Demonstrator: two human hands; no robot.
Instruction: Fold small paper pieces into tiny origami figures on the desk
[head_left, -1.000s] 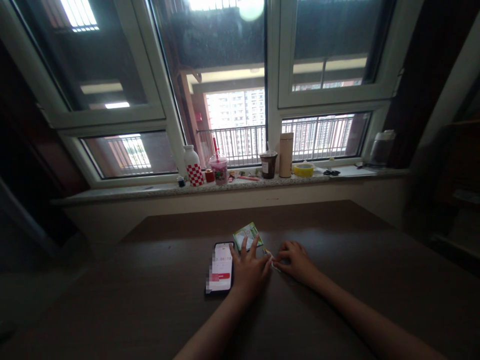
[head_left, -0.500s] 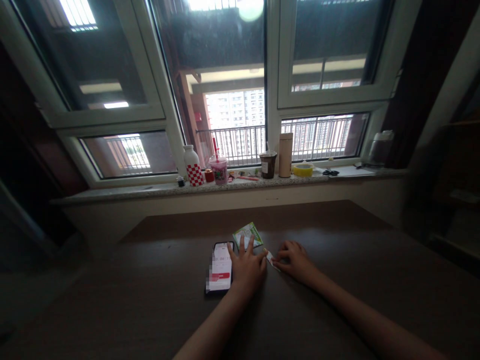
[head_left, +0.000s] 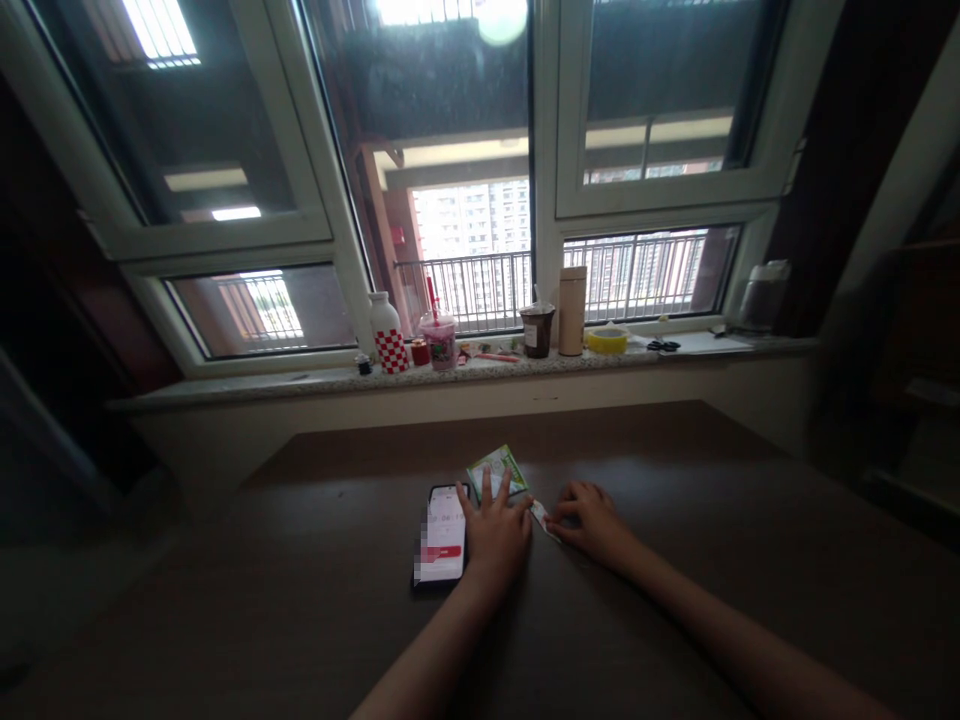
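Note:
My left hand (head_left: 499,535) lies with its fingers spread, two fingertips over the near part of a flat green-and-white packet (head_left: 512,465). Its thumb reaches the upper end of a small white strip with reddish marks (head_left: 541,516). The fingers of my right hand (head_left: 592,522) are bent together on the lower right part of that strip, which lies at the tabletop. A phone (head_left: 444,540) with a lit screen rests just left of my left hand, close to its outer finger. What the strip is, I cannot make out.
The dark brown table (head_left: 300,620) ends short of a window sill (head_left: 315,380). On the sill stand a checkered bottle (head_left: 390,345), a pink cup with a straw (head_left: 439,343), a dark drink cup (head_left: 537,332), a tan flask (head_left: 572,312), yellow tape (head_left: 607,342) and scissors (head_left: 663,346).
The view has shifted very slightly. Both hands, the strip, the packet and the phone keep nearly the same places.

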